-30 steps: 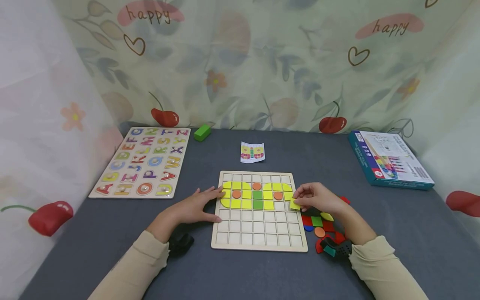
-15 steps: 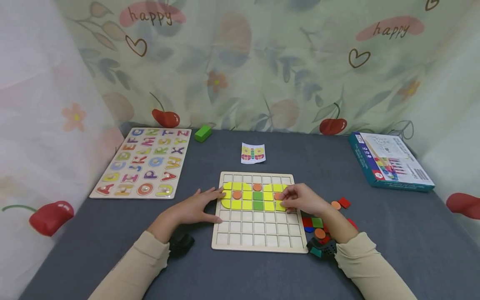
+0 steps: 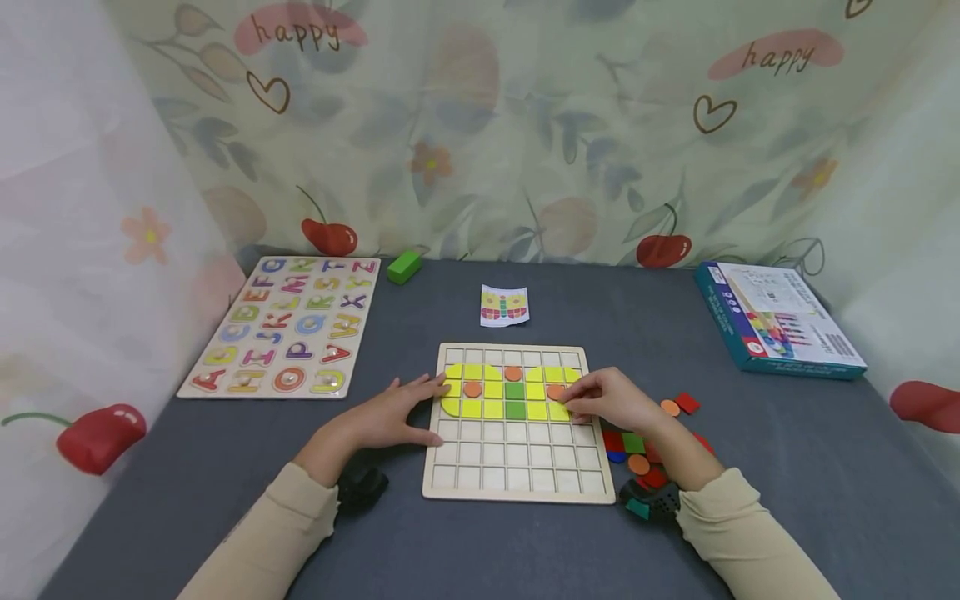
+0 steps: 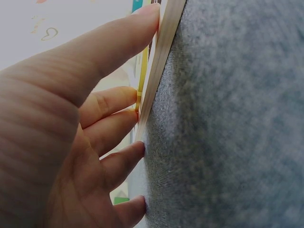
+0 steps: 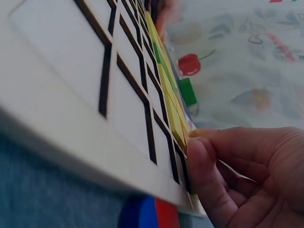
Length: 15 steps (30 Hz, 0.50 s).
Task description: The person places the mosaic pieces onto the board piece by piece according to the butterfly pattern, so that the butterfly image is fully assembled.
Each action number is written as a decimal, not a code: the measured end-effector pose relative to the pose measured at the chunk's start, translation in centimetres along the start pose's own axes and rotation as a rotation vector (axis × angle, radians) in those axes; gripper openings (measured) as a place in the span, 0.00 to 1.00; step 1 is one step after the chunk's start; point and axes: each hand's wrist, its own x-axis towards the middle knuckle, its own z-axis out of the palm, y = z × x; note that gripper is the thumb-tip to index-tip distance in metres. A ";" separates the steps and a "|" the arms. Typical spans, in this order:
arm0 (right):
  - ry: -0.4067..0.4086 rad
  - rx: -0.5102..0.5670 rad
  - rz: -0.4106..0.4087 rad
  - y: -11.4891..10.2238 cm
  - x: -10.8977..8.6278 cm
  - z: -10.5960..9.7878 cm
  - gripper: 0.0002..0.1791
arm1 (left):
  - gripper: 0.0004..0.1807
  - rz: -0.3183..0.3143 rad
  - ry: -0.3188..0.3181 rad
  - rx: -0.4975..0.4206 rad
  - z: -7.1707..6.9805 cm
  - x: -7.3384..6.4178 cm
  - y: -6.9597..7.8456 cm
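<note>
Since the earliest frame: right hand (image 3: 621, 405) shifted from the board's right rim inward over the board (image 3: 492, 455), carrying the yellow tile (image 3: 558, 412) to the third row, just below the right-hand orange disc (image 3: 554, 391). Left hand (image 3: 388, 415) unchanged at the board's left rim.

Right fingers (image 5: 237, 142): thumb and index brought together, pinching the tile at its edge. Left fingers (image 4: 111, 128): spread, fairly straight, resting at the board's edge, gripping no tile.

Tile position: at its cell on the board. Looks near flat from the head view; cannot tell if fully seated. Last cell of that row, at the board's right, hidden behind the hand.

Step in hand (judged): seating this tile. Card (image 3: 505, 306) beyond the board seems to be the pattern; its red lower part not yet laid on the board.

Next move (judged): calls for squaring the tile to the cell walls, a light press, then release without nudging the disc. Further tiles would likely come from the loose pieces (image 3: 638, 464) right of the board
</note>
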 end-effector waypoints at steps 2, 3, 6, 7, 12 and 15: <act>0.015 0.013 0.047 0.1 -0.4 -0.4 0.15 | 0.44 0.001 0.000 0.000 0.0 0.0 0.0; 0.021 0.012 0.062 0.1 -0.6 -0.7 0.15 | 0.44 0.001 0.000 0.000 0.0 0.0 0.0; 0.031 0.014 0.081 0.3 -1.4 -1.4 0.16 | 0.44 -0.003 0.002 0.002 0.0 0.0 0.0; 0.034 0.014 0.086 0.4 -1.7 -1.7 0.16 | 0.44 -0.004 0.003 0.003 0.0 0.0 0.0; 0.045 -0.008 0.105 1.3 -3.3 -3.1 0.17 | 0.44 -0.004 0.006 0.006 0.0 0.0 -0.1; 0.053 -0.031 0.113 1.9 -4.3 -4.0 0.19 | 0.44 0.000 0.004 0.003 0.1 0.1 0.0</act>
